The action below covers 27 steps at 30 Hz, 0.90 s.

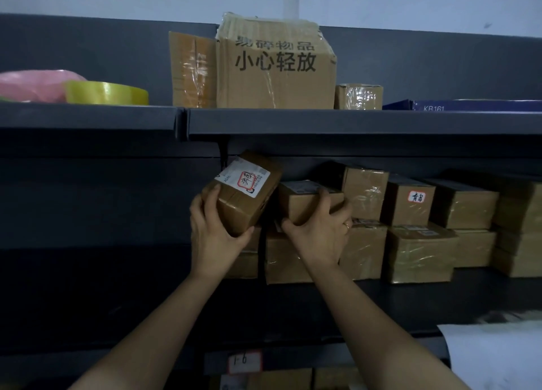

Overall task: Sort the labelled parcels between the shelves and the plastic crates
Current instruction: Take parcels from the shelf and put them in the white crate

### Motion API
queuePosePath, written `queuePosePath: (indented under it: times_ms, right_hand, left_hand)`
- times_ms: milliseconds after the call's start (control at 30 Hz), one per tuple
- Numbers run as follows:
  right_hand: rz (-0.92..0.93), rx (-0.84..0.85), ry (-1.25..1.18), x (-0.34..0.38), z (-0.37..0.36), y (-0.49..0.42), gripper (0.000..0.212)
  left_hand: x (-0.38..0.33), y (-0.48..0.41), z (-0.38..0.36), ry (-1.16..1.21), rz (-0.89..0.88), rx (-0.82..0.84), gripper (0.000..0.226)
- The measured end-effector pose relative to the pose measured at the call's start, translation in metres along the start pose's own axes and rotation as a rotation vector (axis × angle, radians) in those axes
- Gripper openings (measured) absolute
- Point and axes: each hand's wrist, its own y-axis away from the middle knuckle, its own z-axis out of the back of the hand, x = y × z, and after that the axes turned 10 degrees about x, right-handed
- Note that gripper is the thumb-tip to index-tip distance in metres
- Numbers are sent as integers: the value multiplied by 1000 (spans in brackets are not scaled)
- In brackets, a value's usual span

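Both forearms reach up from the bottom of the view to the middle shelf (381,290). The left grip (214,228) is wrapped around a labelled parcel (243,196). Its fingers are on the parcel's left end and its thumb is hooked under the near lower corner.

The parcel is held clear of the stack and tilted, with its long axis rising from lower left to upper right. Its white label (245,177) faces the camera, and its high corner sits just below the upper shelf edge (352,122).

Right beside it, the right grip (319,231) clasps a plain brown parcel (305,202) that lies flat on top of the stacked boxes (287,260). The fingers curl over its top front edge and the thumb sits under its left corner.

The tilted parcel's raised end comes close to the flat one's left end, or overlaps it; I cannot tell whether they touch. The left grip is the nearer to the open stretch of shelf on the left.

Whichever way the labelled parcel goes, it probably has to be levelled first. Its high corner has little room under the shelf above, and the neighbouring parcel crowds its right end. No crate is in view.
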Motion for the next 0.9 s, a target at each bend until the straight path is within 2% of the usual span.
queuePosePath:
  times_ms: [233, 433, 633, 900]
  right_hand:
    - [231, -79, -255, -17, 25, 27, 93]
    - [415, -163, -340, -61, 91, 54, 92]
    - [446, -238, -260, -154, 189, 82, 86]
    - [265, -279, -16, -327, 345, 109, 92]
  left_hand:
    - [-24, 29, 32, 73, -72, -75, 104]
    - [-88, 71, 36, 29, -179, -72, 104]
    - [-188, 121, -18, 135, -166, -22, 107]
    - [-328, 170, -161, 233, -138, 195, 102]
